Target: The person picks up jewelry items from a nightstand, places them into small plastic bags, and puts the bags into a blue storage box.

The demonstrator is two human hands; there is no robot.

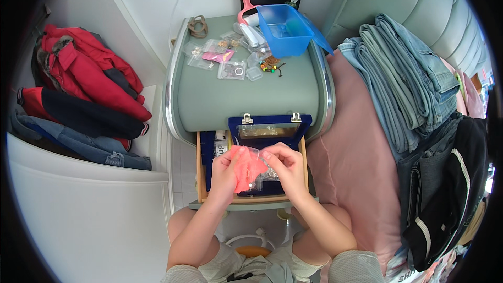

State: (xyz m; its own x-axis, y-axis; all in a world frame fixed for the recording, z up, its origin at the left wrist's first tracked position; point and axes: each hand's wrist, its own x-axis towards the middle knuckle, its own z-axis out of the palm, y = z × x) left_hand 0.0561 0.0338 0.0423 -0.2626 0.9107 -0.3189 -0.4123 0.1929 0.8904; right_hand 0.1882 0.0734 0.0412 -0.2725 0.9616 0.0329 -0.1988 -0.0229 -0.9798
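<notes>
My left hand (224,171) grips a coral-pink cloth (245,169) above the pulled-out drawer. My right hand (287,165) is at the right side of the cloth, thumb and forefinger pinching what looks like the edge of a small clear plastic bag (254,151). Below both hands lies a dark blue velvet jewelry box, its windowed lid (306,124) raised and two metal clasps on its upper edge. Silver rings or similar small pieces (272,173) show between the hands; the cloth and hands hide much of the box.
On the green nightstand (247,102) stand a blue plastic bin (285,31), small zip bags (232,70), clear cases and a brown claw clip (197,26). The wooden drawer edge (259,199) is near my knees. Folded jeans (401,74) lie right, jackets (90,74) left.
</notes>
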